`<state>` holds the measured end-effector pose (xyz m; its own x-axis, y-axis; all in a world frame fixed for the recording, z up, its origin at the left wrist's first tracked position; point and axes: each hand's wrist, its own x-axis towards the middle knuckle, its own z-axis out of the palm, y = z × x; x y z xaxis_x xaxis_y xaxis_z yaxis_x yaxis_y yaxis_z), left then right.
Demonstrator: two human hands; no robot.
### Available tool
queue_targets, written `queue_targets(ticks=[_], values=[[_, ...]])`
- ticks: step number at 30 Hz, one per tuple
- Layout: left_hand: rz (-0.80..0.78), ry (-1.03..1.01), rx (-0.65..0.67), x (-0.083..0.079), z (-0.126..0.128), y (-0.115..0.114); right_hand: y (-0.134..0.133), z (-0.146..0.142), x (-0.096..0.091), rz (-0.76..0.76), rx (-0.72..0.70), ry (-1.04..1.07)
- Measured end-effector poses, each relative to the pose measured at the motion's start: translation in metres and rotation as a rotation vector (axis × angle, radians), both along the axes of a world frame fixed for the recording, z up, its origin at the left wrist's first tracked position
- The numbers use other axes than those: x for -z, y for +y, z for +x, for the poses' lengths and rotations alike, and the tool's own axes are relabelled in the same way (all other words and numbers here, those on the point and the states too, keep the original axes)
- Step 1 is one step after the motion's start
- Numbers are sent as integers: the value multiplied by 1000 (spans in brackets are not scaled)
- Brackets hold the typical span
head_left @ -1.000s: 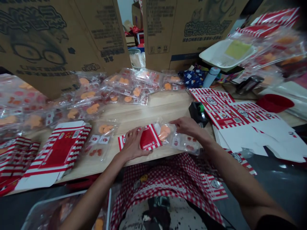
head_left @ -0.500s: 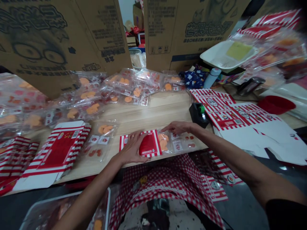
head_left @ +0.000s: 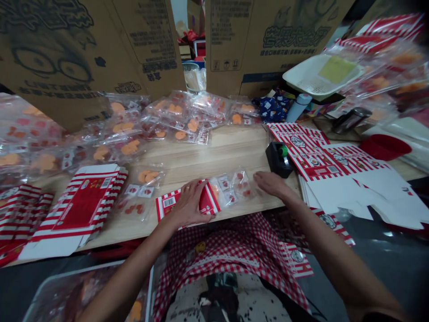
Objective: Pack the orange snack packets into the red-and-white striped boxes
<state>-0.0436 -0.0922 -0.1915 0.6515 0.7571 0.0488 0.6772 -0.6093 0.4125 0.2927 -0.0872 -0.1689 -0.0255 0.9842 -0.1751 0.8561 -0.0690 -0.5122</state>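
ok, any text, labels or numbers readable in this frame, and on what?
No text reads with certainty.
Back-right brown cardboard box: large stylised Chinese heading, blurred; small print unreadable.
Back-left brown cardboard box: upside-down print, blurred.
Red-and-white striped flat carton under the left hand: barcode label, digits too small.
Right-side striped flat cartons: round logos, print too small.

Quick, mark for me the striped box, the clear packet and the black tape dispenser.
striped box point(head_left: 166, 203), head view, on its barcoded left end.
clear packet point(head_left: 238, 187), head view, on its sticker-filled middle.
black tape dispenser point(head_left: 276, 162), head view, on its dark body.
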Motion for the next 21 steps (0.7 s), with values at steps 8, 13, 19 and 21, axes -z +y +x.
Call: queue_targets(ticks=[8, 13, 19, 21], values=[[24, -74, -14, -1, 32, 7, -5, -86, 19, -79, -301, 316], [275, -278, -226, -36, 46, 19, 12, -88, -42, 231, -297, 412], [199, -923, -327, -74, 55, 22, 21, -94, -118, 873, -529, 140], [35, -1119, -398, -78, 50, 17, 18, -97, -123, 909, -662, 115]])
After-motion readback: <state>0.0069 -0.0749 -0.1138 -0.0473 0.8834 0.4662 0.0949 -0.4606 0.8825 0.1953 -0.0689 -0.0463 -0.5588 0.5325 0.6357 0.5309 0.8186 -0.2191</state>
